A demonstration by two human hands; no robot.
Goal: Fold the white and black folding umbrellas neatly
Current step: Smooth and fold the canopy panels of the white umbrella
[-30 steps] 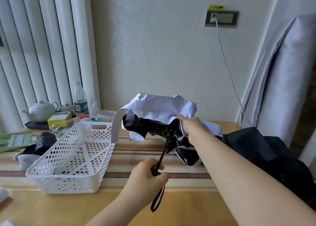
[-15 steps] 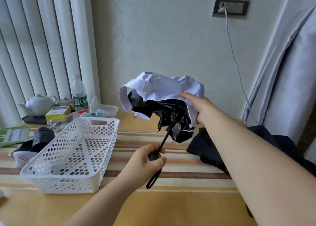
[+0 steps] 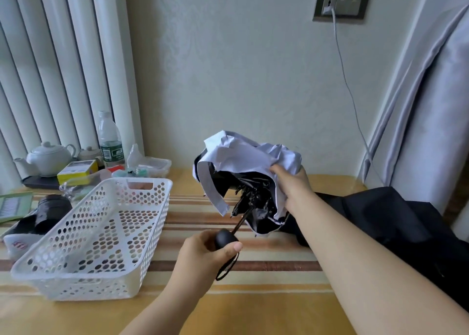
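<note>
Since half a second back, the right hand [image 3: 291, 187] has gone from lying flat against the crumpled canopy to actually bunching it up, fingers curled into the white cloth near the top of the white umbrella [image 3: 243, 157], and the canopy looks a bit more gathered in. Left hand [image 3: 208, 251] is wrapped round the black handle [image 3: 225, 238], thumb across the front, wrist strap [image 3: 227, 268] dangling in a loop underneath. Umbrella is up in the air over the striped tablecloth [image 3: 253, 263], shaft tilted up and to the right from the handle, black lining and ribs showing underneath the white outside. Black umbrella [image 3: 396, 218] is just lying in a loose heap on the table to the right, partly behind the right forearm, not touched by either hand. Left of all that there's a white perforated basket [image 3: 96, 233], and behind it a teapot [image 3: 48, 157], a water bottle [image 3: 109, 139] and a yellow box [image 3: 77, 171] near the vertical blinds [image 3: 58, 68]. Charger cable [image 3: 347, 80] hangs down from the wall socket [image 3: 340, 6].
</note>
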